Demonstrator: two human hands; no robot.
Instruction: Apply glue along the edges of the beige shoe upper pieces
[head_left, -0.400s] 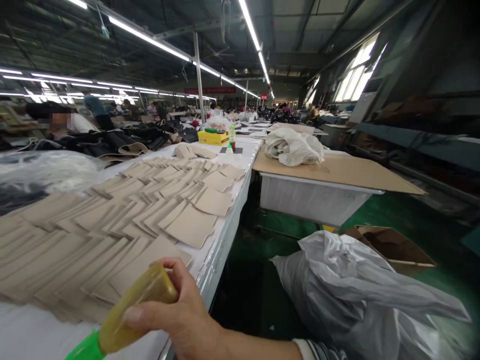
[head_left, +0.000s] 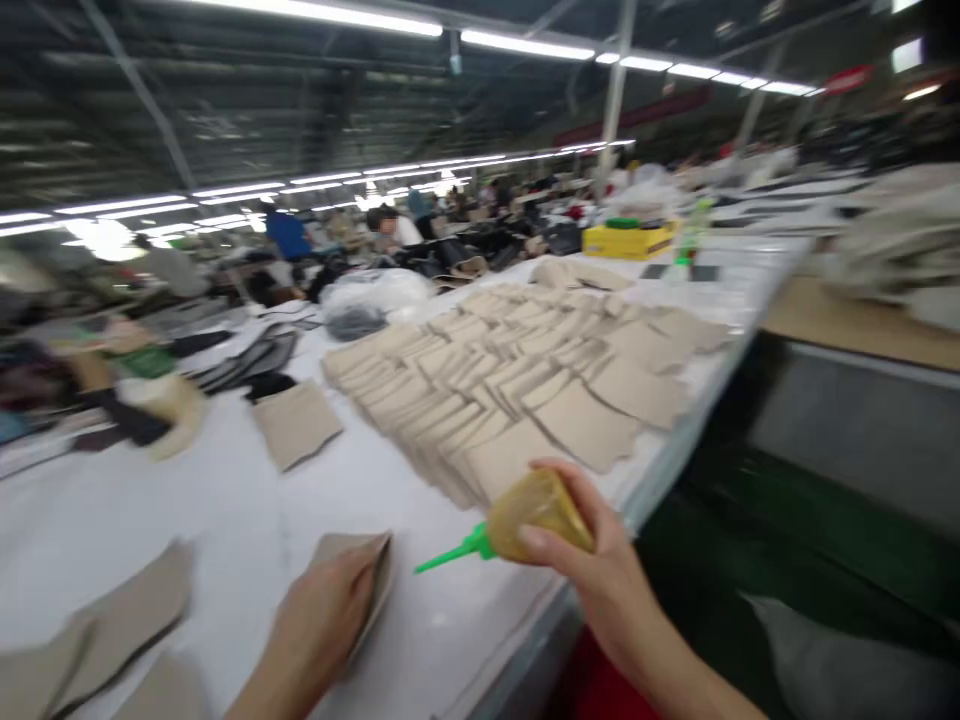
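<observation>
My right hand (head_left: pixel 600 560) is closed around a squeeze bottle (head_left: pixel 536 515) of yellowish-brown liquid, perhaps glue. The bottle lies tilted, and its green nozzle (head_left: pixel 457 548) points left. On the white table, my left hand (head_left: pixel 326 610) grips a folded beige fabric piece (head_left: pixel 379 580), its edge standing up just left of the nozzle tip. The nozzle and that piece are apart. Beyond both hands, overlapping rows of beige fabric pieces (head_left: pixel 495 370) cover the table. A single beige piece (head_left: pixel 298 422) lies left of the rows, and more pieces (head_left: pixel 127 620) rest at the lower left, blurred.
A yellow box (head_left: pixel 628 241) and another green-tipped bottle (head_left: pixel 684 250) stand at the far end of the table (head_left: pixel 247 530). Clear plastic bags (head_left: pixel 379 295) and dark material lie along its left side. A grey sack (head_left: pixel 847 650) is on the green floor at right. People work in the background.
The view has swung left, bringing my left hand and the folded piece into sight. The bottle's nozzle, cut off at the frame edge before, now shows fully.
</observation>
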